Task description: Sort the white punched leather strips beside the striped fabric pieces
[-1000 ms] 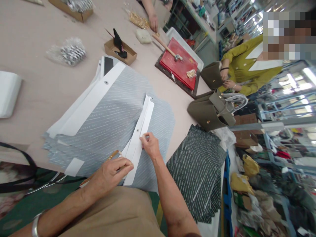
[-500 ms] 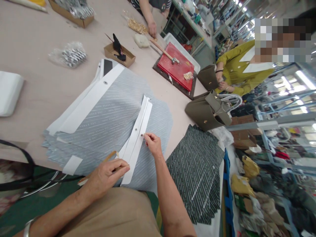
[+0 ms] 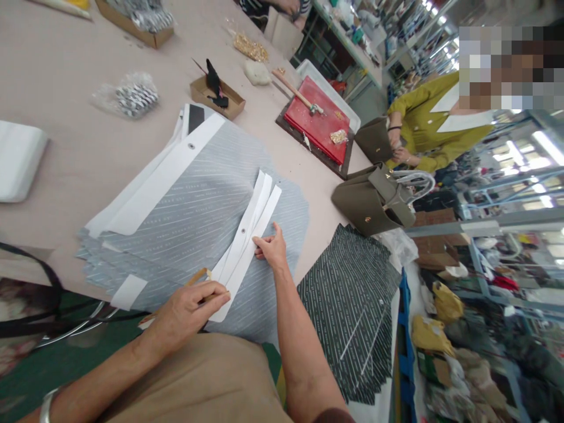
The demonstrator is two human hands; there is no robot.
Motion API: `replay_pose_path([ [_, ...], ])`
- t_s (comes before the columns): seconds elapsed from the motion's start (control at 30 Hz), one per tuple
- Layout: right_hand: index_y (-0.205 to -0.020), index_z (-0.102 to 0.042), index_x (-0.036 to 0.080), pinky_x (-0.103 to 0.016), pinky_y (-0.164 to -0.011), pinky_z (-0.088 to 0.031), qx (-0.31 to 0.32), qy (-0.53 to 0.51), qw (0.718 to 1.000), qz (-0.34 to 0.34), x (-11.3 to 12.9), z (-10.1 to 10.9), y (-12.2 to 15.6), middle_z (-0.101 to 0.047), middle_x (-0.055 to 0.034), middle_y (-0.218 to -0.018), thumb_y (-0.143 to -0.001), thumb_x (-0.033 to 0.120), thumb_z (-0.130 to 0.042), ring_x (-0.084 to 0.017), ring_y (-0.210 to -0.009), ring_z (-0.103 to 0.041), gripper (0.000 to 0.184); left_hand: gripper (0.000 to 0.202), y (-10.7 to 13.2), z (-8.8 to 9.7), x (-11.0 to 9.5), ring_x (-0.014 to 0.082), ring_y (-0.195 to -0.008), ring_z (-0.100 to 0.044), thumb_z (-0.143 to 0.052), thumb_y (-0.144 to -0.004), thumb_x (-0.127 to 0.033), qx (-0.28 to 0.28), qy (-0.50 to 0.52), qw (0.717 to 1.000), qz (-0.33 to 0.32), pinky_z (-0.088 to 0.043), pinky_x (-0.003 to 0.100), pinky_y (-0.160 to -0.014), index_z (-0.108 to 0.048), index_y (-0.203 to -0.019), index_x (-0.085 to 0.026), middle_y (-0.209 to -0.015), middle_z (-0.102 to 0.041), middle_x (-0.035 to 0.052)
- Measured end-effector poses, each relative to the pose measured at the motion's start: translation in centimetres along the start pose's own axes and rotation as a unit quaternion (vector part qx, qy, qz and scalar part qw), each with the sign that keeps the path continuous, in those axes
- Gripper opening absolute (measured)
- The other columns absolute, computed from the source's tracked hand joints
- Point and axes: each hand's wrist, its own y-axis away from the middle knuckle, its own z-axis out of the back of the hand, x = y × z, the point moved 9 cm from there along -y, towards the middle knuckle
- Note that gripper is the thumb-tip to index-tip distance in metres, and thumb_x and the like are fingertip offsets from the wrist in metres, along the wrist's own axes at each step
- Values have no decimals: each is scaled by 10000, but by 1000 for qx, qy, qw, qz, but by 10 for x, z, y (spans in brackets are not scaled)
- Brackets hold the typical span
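Observation:
My left hand [image 3: 189,308] is closed on a thin wooden-handled tool [image 3: 199,277], held over the near end of several long white strips [image 3: 249,229]. These strips lie fanned out on a stack of grey striped sheets [image 3: 198,211]. My right hand [image 3: 272,248] pinches the edge of the topmost white strip near its middle, thumb up. One strip shows a small dark rivet hole. A wide white band [image 3: 163,176] with a rivet lies across the far part of the grey stack.
Dark green striped sheets [image 3: 352,305] lie to the right. Olive handbags [image 3: 374,200] stand beyond them, near a person in a yellow-green top [image 3: 432,123]. A red pad with a hammer [image 3: 319,114], a small cardboard box [image 3: 215,97] and bagged hardware [image 3: 130,97] sit farther back.
My right hand has slid the top white strip out to the right, so the strips now fan apart. The other person's hand at the far table edge has withdrawn.

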Motion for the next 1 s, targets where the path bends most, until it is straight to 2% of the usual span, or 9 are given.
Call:
replay_pose_path([
  [0.13, -1334, -388, 182, -274, -492, -570, -13, -32, 998, -58, -5, 6, -1, -621, 19, -774, -801, 397, -699, -138, -536, -646, 654, 320, -2, 4, -1, 150, -700, -628, -516, -890, -459, -6, 3, 1000, 0, -446, 230, -668, -700, -774, -225, -732, -699, -29],
  [0.2, -1283, -445, 177, -307, -611, -592, -33, 52, 998, -2, 5, 6, 7, -633, -3, -821, -777, 443, -716, -158, -644, -669, 632, 319, -1, 7, -5, 150, -700, -628, -518, -887, -454, -12, 5, 1000, -6, -448, 231, -673, -698, -759, -224, -727, -696, -29],
  [0.3, -1305, -475, 155, -376, -850, -553, -56, 203, 972, 107, 26, -1, 23, -645, -57, -945, -644, 464, -821, -225, -889, -662, 808, 325, 0, 10, -12, 147, -674, -620, -517, -887, -454, -17, 4, 1000, -10, -448, 228, -650, -695, -743, -222, -699, -684, -30],
  [0.4, -1384, -425, 121, -399, -920, -509, -49, 243, 961, 121, 29, -7, 28, -635, -106, -1054, -620, 459, -832, -254, -980, -637, 929, 332, 2, 9, -17, 144, -670, -620, -508, -900, -450, -15, -1, 1000, -21, -454, 224, -647, -695, -746, -222, -703, -683, -29],
  [0.57, -1387, -444, 159, -341, -788, -549, 1, 143, 987, 80, 12, 0, 17, -661, -46, -979, -633, 397, -806, -191, -815, -657, 870, 304, 4, 1, -14, 151, -733, -669, -538, -898, -456, 3, -13, 999, -41, -488, 218, -700, -749, -829, -247, -788, -738, -23],
  [0.7, -1214, -584, 164, -272, -646, -550, 25, -18, 998, 49, -8, 15, 16, -693, -7, -852, -686, 246, -651, -160, -716, -659, 538, 336, 3, -1, -10, 181, -816, -706, -608, -850, -500, -35, -18, 998, -50, -517, 227, -743, -760, -1019, -252, -941, -780, 7],
  [0.77, -1081, -645, 168, -274, -693, -553, -2, -55, 995, 80, -10, 38, 23, -710, -4, -836, -677, 215, -581, -159, -731, -664, 412, 310, 2, -4, -12, 180, -806, -707, -614, -846, -500, -40, -21, 997, -62, -519, 224, -741, -769, -951, -253, -917, -782, 5],
  [0.87, -1012, -670, 175, -300, -786, -552, -70, -67, 987, 127, -11, 97, 38, -733, -11, -871, -670, 237, -561, -169, -779, -676, 364, 307, 1, -11, -18, 175, -749, -701, -610, -842, -519, -34, -25, 996, -78, -515, 215, -690, -756, -800, -252, -804, -769, -9],
  [1.0, -1064, -683, 157, -353, -885, -534, -219, -13, 968, 120, -22, 218, 69, -745, -53, -959, -638, 262, -619, -204, -891, -687, 443, 359, -4, -22, -26, 155, -640, -662, -579, -852, -558, -36, -36, 993, -108, -487, 210, -606, -713, -719, -253, -689, -720, -31],
])
